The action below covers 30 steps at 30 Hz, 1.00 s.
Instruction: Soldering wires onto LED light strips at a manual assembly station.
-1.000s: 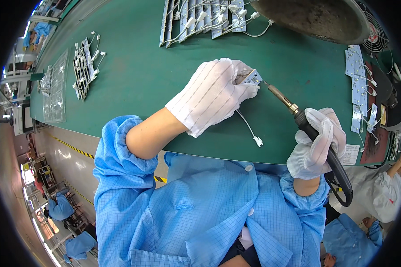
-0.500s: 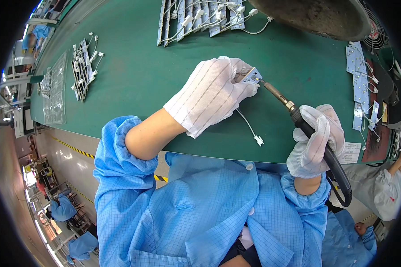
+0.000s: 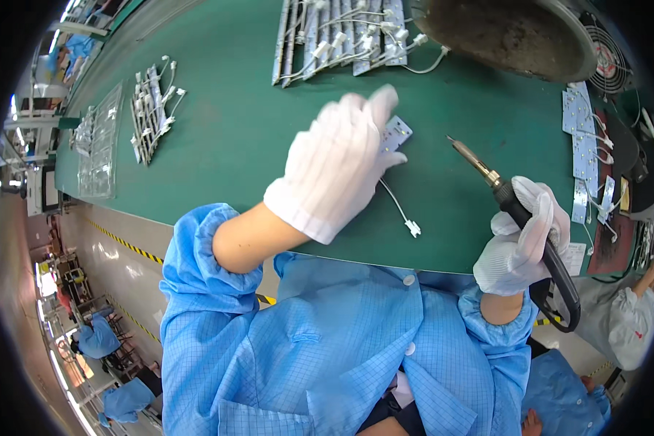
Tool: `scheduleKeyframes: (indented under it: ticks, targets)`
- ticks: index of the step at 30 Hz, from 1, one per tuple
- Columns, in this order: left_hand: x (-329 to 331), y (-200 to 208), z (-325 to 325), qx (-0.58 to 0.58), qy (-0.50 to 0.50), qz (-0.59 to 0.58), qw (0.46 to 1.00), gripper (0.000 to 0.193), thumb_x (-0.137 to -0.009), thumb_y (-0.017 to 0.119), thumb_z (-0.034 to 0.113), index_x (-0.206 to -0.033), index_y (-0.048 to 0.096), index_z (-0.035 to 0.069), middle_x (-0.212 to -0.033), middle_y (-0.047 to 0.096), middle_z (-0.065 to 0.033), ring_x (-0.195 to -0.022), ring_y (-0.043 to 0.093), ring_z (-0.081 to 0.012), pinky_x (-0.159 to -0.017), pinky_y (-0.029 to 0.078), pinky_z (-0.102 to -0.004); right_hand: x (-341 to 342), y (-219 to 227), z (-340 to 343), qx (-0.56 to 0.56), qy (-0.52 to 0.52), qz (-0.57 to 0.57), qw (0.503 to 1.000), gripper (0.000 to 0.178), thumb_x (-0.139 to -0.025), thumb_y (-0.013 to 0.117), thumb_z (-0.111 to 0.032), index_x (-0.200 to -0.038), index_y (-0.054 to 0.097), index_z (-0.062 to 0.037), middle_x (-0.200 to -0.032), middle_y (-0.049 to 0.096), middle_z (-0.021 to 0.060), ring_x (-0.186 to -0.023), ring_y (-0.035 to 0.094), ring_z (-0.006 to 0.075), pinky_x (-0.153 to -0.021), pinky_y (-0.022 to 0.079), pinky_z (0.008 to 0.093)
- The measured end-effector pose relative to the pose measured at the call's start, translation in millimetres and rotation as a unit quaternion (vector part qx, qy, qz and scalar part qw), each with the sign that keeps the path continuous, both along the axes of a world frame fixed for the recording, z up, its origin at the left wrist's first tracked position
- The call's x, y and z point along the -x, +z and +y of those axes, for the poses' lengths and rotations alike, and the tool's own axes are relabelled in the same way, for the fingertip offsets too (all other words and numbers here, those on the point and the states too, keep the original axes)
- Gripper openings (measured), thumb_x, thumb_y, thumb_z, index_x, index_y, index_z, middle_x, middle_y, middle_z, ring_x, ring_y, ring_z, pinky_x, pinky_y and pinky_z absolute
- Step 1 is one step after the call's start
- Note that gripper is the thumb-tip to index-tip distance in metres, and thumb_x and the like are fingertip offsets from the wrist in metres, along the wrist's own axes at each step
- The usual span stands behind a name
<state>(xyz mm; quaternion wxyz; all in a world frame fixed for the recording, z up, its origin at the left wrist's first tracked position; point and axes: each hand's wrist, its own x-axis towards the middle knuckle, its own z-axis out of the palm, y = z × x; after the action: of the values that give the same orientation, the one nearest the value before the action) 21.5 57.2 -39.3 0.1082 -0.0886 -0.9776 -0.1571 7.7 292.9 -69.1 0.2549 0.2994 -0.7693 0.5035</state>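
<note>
My left hand (image 3: 334, 163), in a white striped glove, is over the green mat with thumb and fingers apart, its fingertips blurred. Between them shows a small white LED board (image 3: 397, 135), partly hidden by the hand. A thin white lead with a white plug (image 3: 413, 228) trails toward the near edge, apparently from this board. On the right, my gloved right hand (image 3: 523, 243) is wrapped round the black handle of a soldering iron (image 3: 495, 179). Its metal tip points up and left, clear of the board.
Several LED strips with white leads (image 3: 341, 40) lie at the far side, beside a dark round metal hood (image 3: 505, 36). Another bundle of strips (image 3: 152, 112) and a clear plastic tray (image 3: 100, 145) are at left. More LED boards (image 3: 583, 138) lie at right, near a fan (image 3: 607, 58).
The soldering iron's tip has drawn away from the board to the right. My left fingers have spread from their grip on the board. The whole view has shifted slightly.
</note>
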Motion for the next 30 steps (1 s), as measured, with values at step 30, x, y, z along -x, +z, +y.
scheduleKeyframes:
  ticks: [30]
  targets:
    - [-55,22,-393,-0.032,0.551,-0.110,0.827,0.062,-0.091,0.046,0.055,-0.108,0.066,0.000,-0.111,0.064,-0.0255,-0.105,0.061,-0.0376,-0.090,0.046,-0.0424,-5,-1,-15,0.056,-0.120,-0.090,0.987,0.035,-0.099,0.045,-0.021,-0.116,0.062,0.0050,-0.104,0.065,0.0156,-0.065,0.054,0.0125,-0.049,0.038,0.0216]
